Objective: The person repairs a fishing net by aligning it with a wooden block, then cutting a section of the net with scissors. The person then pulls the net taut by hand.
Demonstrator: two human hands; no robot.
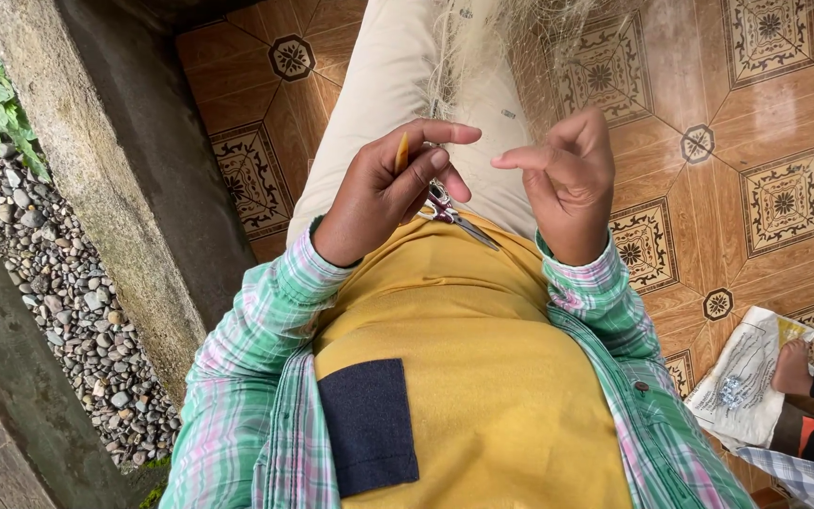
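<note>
Pinched between thumb and fingers of the left hand is a slim yellow netting needle, held upright above the lap, while the right hand hangs beside it, loosely curled with forefinger pointing left, grasping nothing that can be made out. Small scissors rest on the yellow shirt just below the left hand, and pale fishing net drapes over the beige trousers above the patterned floor tiles.

The left hand hides most of the thin yellow tool and the handles of the scissors, while the fine net runs off the top edge.
</note>
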